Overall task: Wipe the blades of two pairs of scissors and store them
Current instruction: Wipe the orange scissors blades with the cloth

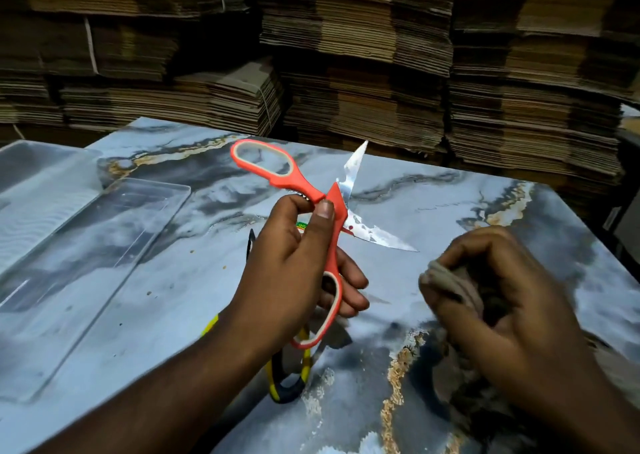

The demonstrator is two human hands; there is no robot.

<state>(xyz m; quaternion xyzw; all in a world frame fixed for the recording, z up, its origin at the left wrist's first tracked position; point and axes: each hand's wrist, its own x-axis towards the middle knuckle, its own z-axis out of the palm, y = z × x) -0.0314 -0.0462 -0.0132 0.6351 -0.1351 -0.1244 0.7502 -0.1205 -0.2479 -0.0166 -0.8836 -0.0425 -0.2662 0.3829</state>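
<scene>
My left hand (294, 270) grips the orange-handled scissors (277, 173) by the lower handle, thumb near the pivot, and holds them above the table. Their steel blades (375, 233) are spread wide apart, one pointing up and one to the right. My right hand (502, 297) holds a bunched grey-brown cloth (450, 280), apart from the blades, to their lower right. A second pair of scissors with yellow and black handles (294, 381) lies on the table under my left hand, mostly hidden.
The marbled blue-grey table (450, 197) carries a clear plastic tray (86, 263) at the left and a second clear tray or lid (38, 176) beyond it. Stacks of flattened cardboard (381, 55) wall the far side.
</scene>
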